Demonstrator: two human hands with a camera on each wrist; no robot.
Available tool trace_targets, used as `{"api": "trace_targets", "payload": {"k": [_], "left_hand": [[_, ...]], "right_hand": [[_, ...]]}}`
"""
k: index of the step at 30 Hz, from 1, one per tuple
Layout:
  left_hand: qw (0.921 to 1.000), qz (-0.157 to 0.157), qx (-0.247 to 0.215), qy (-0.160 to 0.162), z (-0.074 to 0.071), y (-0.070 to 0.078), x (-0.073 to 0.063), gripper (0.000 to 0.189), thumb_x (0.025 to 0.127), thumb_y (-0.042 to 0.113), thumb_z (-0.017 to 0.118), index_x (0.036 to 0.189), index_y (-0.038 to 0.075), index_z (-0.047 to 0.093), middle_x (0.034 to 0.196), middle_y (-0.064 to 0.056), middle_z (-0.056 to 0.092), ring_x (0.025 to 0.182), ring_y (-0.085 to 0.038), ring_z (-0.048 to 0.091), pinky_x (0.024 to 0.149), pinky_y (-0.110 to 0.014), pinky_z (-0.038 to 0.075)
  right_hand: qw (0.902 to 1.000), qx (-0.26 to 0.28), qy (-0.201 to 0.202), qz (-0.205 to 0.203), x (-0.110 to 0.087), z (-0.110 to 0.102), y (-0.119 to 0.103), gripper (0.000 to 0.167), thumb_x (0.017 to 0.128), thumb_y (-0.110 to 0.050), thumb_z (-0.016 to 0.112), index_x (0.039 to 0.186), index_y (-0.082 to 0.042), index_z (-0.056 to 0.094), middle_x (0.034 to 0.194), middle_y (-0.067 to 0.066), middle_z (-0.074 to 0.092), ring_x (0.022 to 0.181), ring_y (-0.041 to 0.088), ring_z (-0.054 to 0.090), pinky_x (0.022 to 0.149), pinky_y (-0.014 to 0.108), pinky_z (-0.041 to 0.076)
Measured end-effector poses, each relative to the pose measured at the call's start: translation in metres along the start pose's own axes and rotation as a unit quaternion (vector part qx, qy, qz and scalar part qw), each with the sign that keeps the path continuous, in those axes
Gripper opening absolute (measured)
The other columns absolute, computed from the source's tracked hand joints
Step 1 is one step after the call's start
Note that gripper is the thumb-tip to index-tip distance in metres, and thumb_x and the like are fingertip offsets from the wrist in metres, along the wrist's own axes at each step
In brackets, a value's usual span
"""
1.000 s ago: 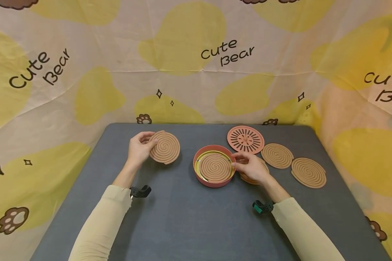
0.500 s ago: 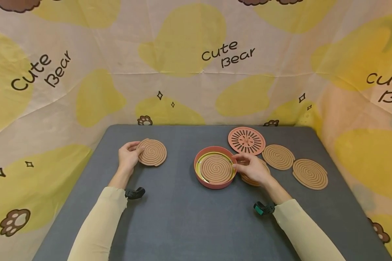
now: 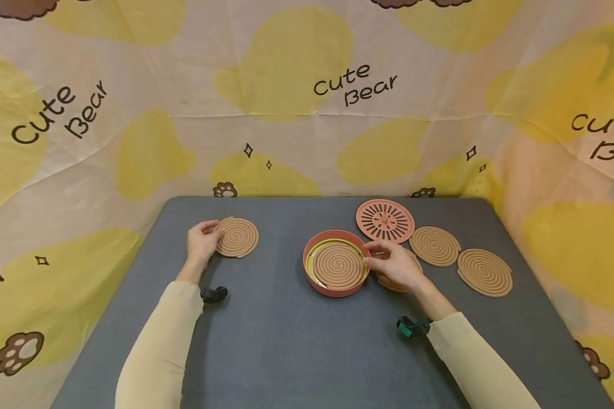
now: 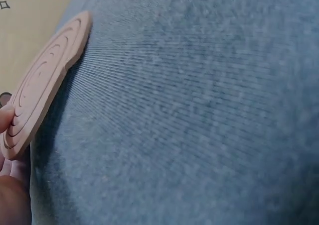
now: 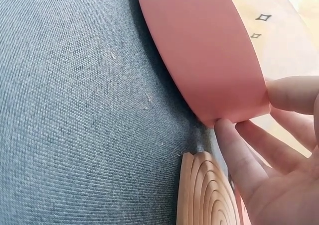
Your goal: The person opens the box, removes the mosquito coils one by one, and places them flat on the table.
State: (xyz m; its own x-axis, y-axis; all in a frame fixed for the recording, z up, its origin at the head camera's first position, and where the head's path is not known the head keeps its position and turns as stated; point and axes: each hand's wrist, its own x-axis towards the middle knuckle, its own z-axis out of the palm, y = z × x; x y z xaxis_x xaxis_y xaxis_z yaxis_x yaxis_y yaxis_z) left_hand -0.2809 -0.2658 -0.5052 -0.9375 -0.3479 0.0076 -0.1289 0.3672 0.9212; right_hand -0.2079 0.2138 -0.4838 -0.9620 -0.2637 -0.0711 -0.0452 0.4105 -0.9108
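My left hand (image 3: 202, 246) pinches a tan spiral mosquito coil (image 3: 237, 237) by its left edge. In the left wrist view that coil (image 4: 42, 80) lies close over the grey table, with a shadow along its side. Near the middle stands a round red mosquito coil holder (image 3: 336, 292) with a yellow ring inside and another coil (image 3: 337, 263) lying in it. My right hand (image 3: 393, 262) grips the holder's right side. In the right wrist view, fingertips (image 5: 284, 94) sit at the holder's rim and others press its outer wall (image 5: 209, 51).
A slotted red lid (image 3: 385, 220) lies behind the holder to the right. Two coils lie farther right, one nearer the back (image 3: 435, 246) and one nearer the edge (image 3: 485, 272). A further coil (image 3: 414, 266) is partly hidden under my right hand. Printed cloth (image 3: 276, 74) hangs behind the table.
My left hand has moved left and lowered toward the table with its mosquito coil, then stayed nearly still over the last half second. My right hand keeps its place on the holder.
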Motion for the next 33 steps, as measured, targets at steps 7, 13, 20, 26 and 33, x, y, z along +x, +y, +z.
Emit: {"api": "trace_targets", "payload": {"k": [7, 13, 20, 26, 33], "left_hand": [[0.9954, 0.049, 0.082, -0.012, -0.001, -0.004, -0.001, 0.037, 0.1, 0.015, 0.067, 0.131, -0.004, 0.065, 0.124, -0.025, 0.065, 0.11, -0.034, 0.062, 0.08, -0.025, 0.05], [0.9865, 0.078, 0.141, -0.03, -0.007, -0.002, 0.0, 0.036, 0.099, 0.012, 0.067, 0.131, -0.006, 0.065, 0.123, -0.026, 0.066, 0.114, -0.039, 0.06, 0.093, -0.05, 0.05], [0.9733, 0.127, 0.182, -0.06, -0.008, 0.025, -0.002, 0.034, 0.1, 0.012, 0.063, 0.131, -0.004, 0.066, 0.124, -0.027, 0.061, 0.116, -0.043, 0.057, 0.095, -0.057, 0.048], [0.9616, 0.184, 0.182, -0.093, -0.001, 0.056, -0.015, 0.032, 0.101, 0.014, 0.065, 0.128, -0.003, 0.067, 0.126, -0.024, 0.06, 0.115, -0.042, 0.058, 0.096, -0.056, 0.048], [0.9478, 0.246, 0.167, -0.116, 0.014, 0.082, -0.031, 0.028, 0.099, 0.013, 0.069, 0.122, -0.001, 0.071, 0.119, -0.021, 0.064, 0.106, -0.036, 0.061, 0.092, -0.052, 0.051]], "right_hand": [[1.0, -0.008, 0.004, 0.002, -0.003, 0.002, -0.002, 0.039, 0.097, -0.021, 0.073, 0.132, -0.007, 0.065, 0.125, 0.016, 0.066, 0.115, 0.033, 0.064, 0.085, 0.038, 0.057], [1.0, -0.009, 0.001, 0.001, -0.003, 0.003, -0.005, 0.039, 0.097, -0.019, 0.072, 0.133, -0.006, 0.064, 0.125, 0.016, 0.067, 0.115, 0.033, 0.064, 0.084, 0.038, 0.057], [0.9999, -0.012, 0.008, -0.002, -0.003, 0.001, -0.007, 0.038, 0.097, -0.018, 0.072, 0.132, -0.005, 0.065, 0.123, 0.015, 0.067, 0.112, 0.032, 0.065, 0.084, 0.038, 0.057], [1.0, -0.003, 0.003, -0.005, -0.003, 0.001, -0.005, 0.038, 0.097, -0.019, 0.072, 0.132, -0.007, 0.065, 0.125, 0.016, 0.066, 0.114, 0.033, 0.064, 0.082, 0.034, 0.056], [0.9999, 0.002, 0.002, -0.014, -0.002, 0.001, -0.002, 0.037, 0.097, -0.018, 0.072, 0.132, -0.006, 0.065, 0.124, 0.017, 0.066, 0.113, 0.033, 0.064, 0.08, 0.032, 0.056]]}}
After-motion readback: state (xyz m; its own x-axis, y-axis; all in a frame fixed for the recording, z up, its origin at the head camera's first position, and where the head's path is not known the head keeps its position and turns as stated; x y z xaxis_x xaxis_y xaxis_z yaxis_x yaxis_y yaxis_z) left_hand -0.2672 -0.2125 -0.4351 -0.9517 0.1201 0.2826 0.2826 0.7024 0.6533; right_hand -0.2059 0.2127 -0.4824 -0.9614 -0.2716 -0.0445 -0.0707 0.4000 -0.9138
